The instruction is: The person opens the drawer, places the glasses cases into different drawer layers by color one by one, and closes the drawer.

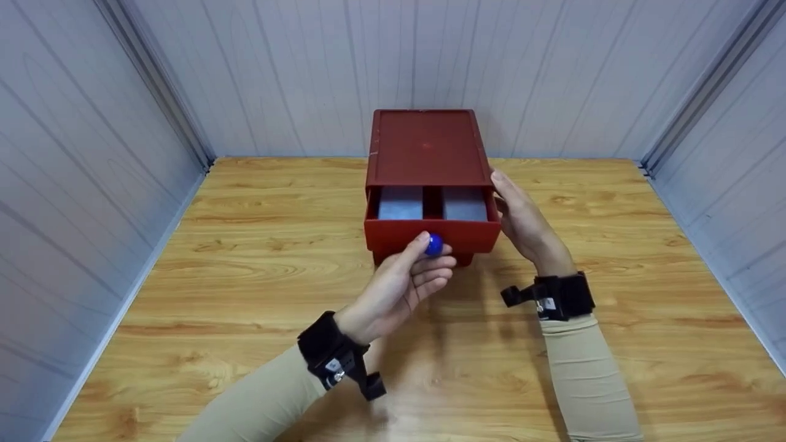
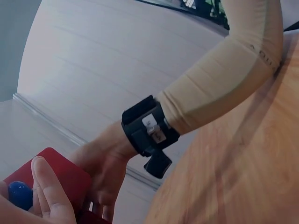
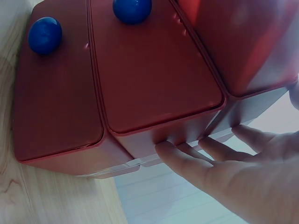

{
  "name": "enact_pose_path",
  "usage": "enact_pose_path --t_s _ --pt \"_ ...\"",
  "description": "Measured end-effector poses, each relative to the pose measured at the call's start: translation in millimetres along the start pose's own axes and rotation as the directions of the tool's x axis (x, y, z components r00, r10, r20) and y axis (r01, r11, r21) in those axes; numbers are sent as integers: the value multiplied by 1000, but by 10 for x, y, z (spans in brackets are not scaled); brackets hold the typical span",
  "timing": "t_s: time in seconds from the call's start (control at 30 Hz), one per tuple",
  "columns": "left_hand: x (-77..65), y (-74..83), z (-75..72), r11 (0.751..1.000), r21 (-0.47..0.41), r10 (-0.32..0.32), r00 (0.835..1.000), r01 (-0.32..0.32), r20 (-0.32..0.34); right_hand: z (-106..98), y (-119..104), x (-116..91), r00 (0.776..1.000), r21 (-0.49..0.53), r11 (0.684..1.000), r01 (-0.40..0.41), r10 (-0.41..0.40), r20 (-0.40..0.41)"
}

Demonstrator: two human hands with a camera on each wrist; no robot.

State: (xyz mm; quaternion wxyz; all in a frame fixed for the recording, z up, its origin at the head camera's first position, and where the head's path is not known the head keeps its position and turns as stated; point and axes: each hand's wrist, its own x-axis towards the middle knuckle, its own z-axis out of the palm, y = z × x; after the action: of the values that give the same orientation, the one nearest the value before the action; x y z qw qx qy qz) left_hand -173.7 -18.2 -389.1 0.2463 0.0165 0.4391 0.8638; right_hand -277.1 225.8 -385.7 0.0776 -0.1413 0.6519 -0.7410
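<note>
A small red drawer cabinet [image 1: 427, 147] stands on the wooden table, its top drawer [image 1: 393, 234] pulled partway out. Inside that drawer lie two pale, flat-topped items [image 1: 400, 202], side by side with a gap between them. My left hand [image 1: 390, 291] pinches the drawer's round blue knob [image 1: 433, 245] between thumb and fingers. Against the cabinet's right side, my right hand [image 1: 527, 227] rests with fingers extended. In the right wrist view, its fingers [image 3: 187, 163] touch the side wall. Two lower drawers [image 3: 154, 70] there are closed, each with a blue knob [image 3: 45, 35].
The wood-grain table [image 1: 258, 276] spreads around the cabinet on both sides and in front. A pale panel wall [image 1: 295, 73] rises behind it, and side panels [image 1: 61, 184] border the table. Each wrist wears a black camera strap [image 1: 565, 296].
</note>
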Motion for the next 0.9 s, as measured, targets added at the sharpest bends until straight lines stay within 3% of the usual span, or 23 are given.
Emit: enact_pose_path --t_s 0.9 --pt "482 164 -71 998 -25 62 996 -64 -62 21 -20 -13 999 -7 999 -31 31 9"
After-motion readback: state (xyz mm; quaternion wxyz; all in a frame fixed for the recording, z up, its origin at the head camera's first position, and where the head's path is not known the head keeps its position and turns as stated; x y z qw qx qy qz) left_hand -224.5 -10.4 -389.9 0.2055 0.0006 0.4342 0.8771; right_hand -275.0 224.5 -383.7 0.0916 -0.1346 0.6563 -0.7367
